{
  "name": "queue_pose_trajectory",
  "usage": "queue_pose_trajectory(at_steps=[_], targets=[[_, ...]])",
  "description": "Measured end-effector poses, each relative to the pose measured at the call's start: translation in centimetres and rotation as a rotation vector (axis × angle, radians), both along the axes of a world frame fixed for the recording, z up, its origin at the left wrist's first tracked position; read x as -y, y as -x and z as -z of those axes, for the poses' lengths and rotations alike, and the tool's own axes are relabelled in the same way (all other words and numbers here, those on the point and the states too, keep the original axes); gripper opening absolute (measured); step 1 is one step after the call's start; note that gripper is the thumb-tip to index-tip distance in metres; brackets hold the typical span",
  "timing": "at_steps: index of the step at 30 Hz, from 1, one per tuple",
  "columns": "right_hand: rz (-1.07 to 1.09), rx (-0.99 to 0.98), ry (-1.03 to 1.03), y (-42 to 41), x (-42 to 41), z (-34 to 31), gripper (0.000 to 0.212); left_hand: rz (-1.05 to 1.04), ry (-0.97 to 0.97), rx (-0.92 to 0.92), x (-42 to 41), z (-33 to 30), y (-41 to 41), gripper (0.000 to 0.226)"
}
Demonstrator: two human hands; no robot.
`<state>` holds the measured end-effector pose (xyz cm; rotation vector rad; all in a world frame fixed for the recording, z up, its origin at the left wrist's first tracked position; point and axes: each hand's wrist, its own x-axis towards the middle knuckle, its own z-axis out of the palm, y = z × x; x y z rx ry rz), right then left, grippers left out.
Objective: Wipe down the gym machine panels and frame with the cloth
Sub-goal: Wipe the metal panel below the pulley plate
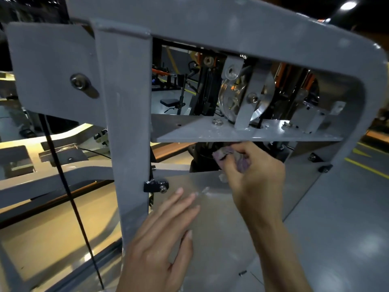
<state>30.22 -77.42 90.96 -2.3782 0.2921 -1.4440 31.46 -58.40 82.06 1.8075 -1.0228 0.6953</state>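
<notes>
Wiping a grey gym machine frame (pixel 128 123) with a cloth.

At centre right of the frame, the right hand (pixel 250 171) grips a bunched purple cloth (pixel 229 157) just under the grey shelf (pixel 242 133), at the top edge of the clear panel (pixel 221 218). Lower centre, the left hand (pixel 160 239) lies flat on that panel, fingers straight and spread.
</notes>
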Motion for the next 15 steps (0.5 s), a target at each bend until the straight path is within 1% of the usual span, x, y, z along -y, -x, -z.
queue_pose_trajectory(at_steps=[3, 5, 7, 9, 11, 13, 15], targets=[[0.143, -0.027, -0.144, 1.8, 3.1, -0.6, 0.01, 0.0, -0.119, 0.083, 0.7, 0.7, -0.9, 0.051], [0.201, -0.004, -0.164, 1.9, 3.3, -0.3, 0.01, 0.002, -0.175, 0.093, 0.9, 1.0, -1.3, 0.059], [0.166, 0.007, -0.079, 1.0, 1.4, 0.3, 0.012, 0.005, -0.189, 0.1, 1.0, 1.2, -1.5, 0.063], [0.058, 0.012, 0.031, 0.2, -0.6, 1.1, 0.016, 0.004, -0.179, 0.091, 1.2, 1.2, -1.4, 0.062], [-0.011, 0.006, 0.093, -0.1, -1.7, 1.6, 0.017, -0.003, -0.148, 0.087, 1.4, 1.0, -1.3, 0.06], [-0.046, -0.007, 0.095, 0.1, -1.3, 1.6, 0.018, -0.024, -0.116, 0.091, 1.7, 0.9, -1.1, 0.058], [-0.038, -0.007, 0.043, 0.5, 0.4, 1.2, 0.02, -0.035, -0.083, 0.094, 2.1, 0.8, -1.0, 0.057]])
